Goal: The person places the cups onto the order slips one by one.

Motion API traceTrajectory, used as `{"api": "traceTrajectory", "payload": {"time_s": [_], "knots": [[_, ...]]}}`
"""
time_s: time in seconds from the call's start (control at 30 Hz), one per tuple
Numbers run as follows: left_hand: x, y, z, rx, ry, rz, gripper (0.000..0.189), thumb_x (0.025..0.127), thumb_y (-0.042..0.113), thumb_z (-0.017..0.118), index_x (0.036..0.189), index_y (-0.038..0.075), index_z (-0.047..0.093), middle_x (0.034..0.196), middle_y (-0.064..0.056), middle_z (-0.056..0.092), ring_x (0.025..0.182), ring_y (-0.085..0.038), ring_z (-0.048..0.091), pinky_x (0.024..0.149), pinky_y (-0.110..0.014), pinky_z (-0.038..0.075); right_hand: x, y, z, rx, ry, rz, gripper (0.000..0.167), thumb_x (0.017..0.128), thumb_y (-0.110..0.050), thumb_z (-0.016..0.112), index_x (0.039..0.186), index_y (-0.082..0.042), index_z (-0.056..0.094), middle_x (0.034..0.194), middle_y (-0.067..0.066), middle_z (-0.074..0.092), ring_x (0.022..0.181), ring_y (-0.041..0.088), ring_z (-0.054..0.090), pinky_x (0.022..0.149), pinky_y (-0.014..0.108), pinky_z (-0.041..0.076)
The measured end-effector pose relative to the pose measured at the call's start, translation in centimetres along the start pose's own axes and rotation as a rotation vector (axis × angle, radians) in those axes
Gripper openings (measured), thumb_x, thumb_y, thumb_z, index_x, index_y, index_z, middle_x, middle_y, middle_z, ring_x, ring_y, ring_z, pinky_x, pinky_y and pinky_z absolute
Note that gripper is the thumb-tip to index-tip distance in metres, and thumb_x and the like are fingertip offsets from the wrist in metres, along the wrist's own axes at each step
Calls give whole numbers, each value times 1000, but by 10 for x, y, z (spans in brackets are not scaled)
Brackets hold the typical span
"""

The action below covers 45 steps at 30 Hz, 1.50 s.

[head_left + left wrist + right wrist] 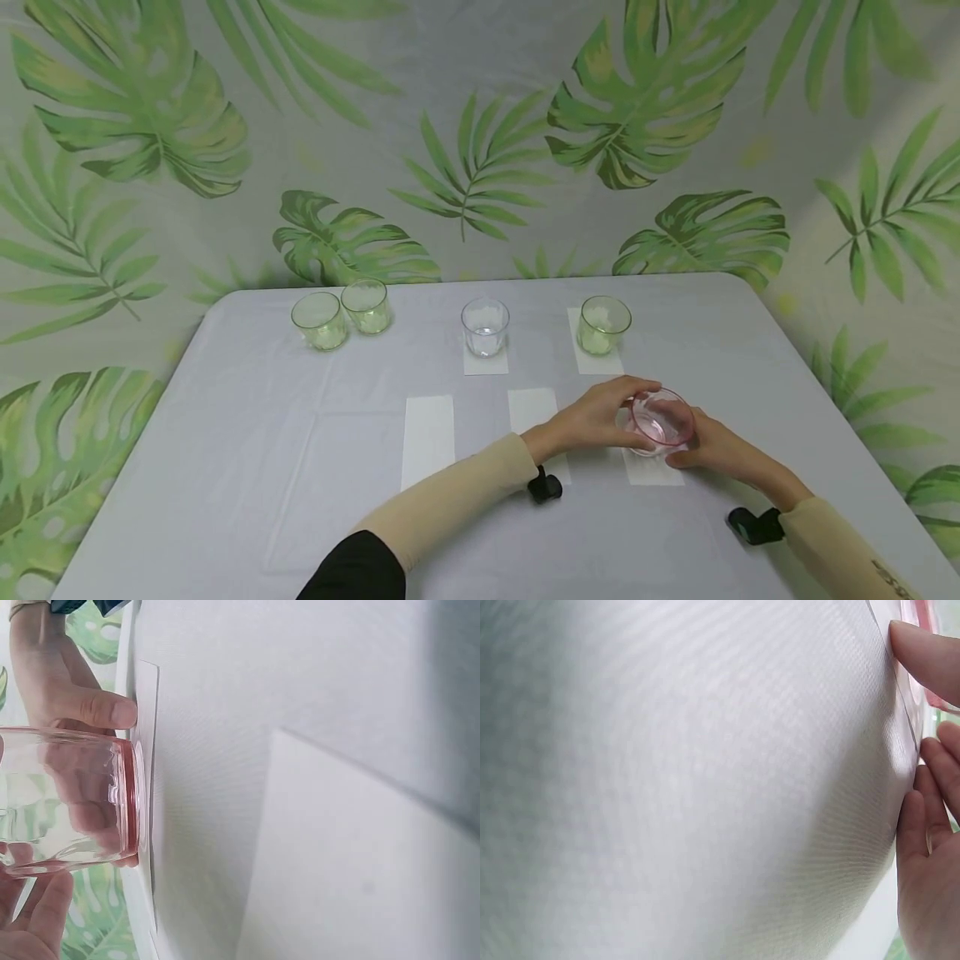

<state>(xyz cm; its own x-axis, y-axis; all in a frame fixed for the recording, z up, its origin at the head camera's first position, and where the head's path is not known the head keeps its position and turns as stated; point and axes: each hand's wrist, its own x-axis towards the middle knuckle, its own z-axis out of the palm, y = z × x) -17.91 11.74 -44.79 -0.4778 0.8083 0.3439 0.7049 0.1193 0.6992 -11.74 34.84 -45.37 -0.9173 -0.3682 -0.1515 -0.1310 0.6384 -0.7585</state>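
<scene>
Both hands hold a clear glass (660, 421) with a pinkish tint, one at each side. My left hand (603, 414) grips its left side, thumb towards the front; in the left wrist view only its fingertips (51, 907) show at the lower left. My right hand (723, 450) curls round the right side, its thumb (97, 706) close to the pink base. Under the glass lies a white paper strip (655, 471); the base stands at or just over it. The right wrist view has the right hand (930, 877) at its edge, the glass mostly cut off.
A green glass (602, 327) and a colourless glass (485, 329) stand on paper strips farther back. Two more green glasses, one (320, 322) beside the other (367, 307), are at the back left. Another paper strip (428, 437) lies mid-table; one more (532, 408) is partly behind the left arm.
</scene>
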Motion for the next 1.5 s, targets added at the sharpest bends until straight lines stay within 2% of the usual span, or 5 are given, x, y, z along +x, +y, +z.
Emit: {"api": "traceTrajectory", "payload": {"time_s": [0.9,1.13,1.23,1.37,1.5], "knots": [[-1,-1,0,49,-61,-78,79,82,29,78,145,8,35,141,-3,44,121,-3,41,98,-8,28,0,-3,1,-8,13,-10,75,79,-13,76,140,0,33,138,36,30,121,50,34,91,68,36],[-13,0,-17,23,-55,-115,81,83,31,77,148,10,32,146,-2,40,127,-6,41,100,-10,29,-3,0,0,-1,22,-59,73,81,-14,75,141,-2,34,143,30,32,131,25,31,92,69,32],[-21,-1,-29,12,-30,-126,81,83,29,77,148,10,32,146,-1,40,128,-8,41,101,-12,30,-3,-1,-1,10,20,-31,76,81,-18,75,143,-3,34,146,28,30,133,24,28,95,72,27],[-37,-5,-46,-1,17,-128,80,83,26,77,147,8,33,146,-2,40,128,-10,42,102,-15,32,-2,-6,-5,-7,10,-10,79,80,-19,74,144,-2,31,146,29,28,130,51,25,94,73,26],[-52,-9,-65,-11,69,-106,78,83,23,77,146,5,34,146,-4,40,128,-13,42,103,-18,33,-4,-10,-9,-19,7,-34,80,81,-18,73,145,-1,29,146,28,28,127,55,28,93,72,29]]}}
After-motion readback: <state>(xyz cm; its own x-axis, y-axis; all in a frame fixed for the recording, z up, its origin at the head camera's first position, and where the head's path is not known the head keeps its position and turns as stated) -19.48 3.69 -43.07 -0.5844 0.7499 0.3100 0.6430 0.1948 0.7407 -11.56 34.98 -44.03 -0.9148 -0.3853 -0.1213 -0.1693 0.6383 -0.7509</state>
